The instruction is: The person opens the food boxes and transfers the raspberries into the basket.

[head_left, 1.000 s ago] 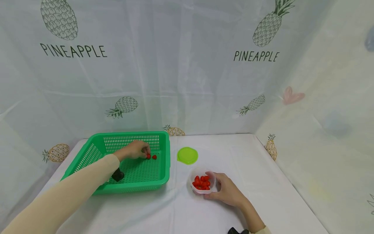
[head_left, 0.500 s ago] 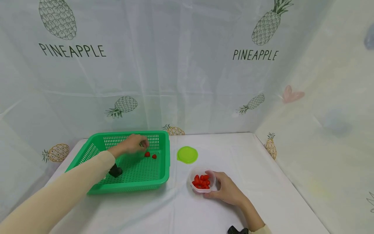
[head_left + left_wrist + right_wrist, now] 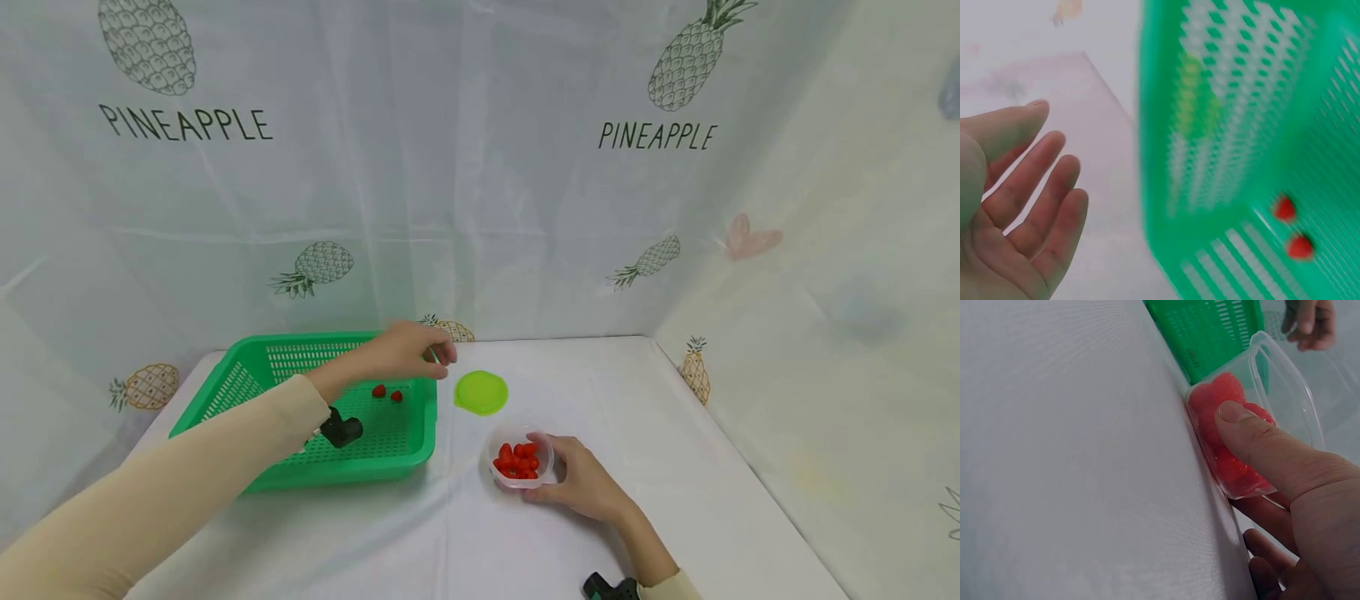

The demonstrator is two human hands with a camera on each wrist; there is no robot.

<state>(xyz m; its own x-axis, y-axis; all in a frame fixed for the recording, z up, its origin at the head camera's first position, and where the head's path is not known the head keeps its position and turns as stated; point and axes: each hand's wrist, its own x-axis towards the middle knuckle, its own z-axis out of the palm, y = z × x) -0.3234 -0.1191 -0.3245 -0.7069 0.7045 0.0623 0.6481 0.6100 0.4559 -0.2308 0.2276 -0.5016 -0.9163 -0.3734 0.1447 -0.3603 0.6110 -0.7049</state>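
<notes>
My left hand (image 3: 418, 348) hovers above the right edge of the green basket (image 3: 341, 473). Its fingers are loosely bent and apart from the thumb, and nothing shows between them in the left wrist view. Two red strawberries (image 3: 1300, 247) lie on the basket floor near its right side. On the table, a small clear plastic container (image 3: 1285, 369) holds several strawberries (image 3: 516, 460). My right hand (image 3: 581, 483) grips its right side, thumb across the near wall and the other fingers partly hidden behind it. A bright green round lid (image 3: 482, 392) lies flat between basket and container.
White cloth covers the table (image 3: 675, 433), with a pineapple-print curtain (image 3: 480, 183) hanging behind and at the sides. A black wrist device (image 3: 341, 427) on the left arm overlaps the basket in the head view.
My left hand has lifted away from the strawberries and moved right, from inside the basket to above its right edge. Both strawberries remain there. The right hand keeps holding the container in place.
</notes>
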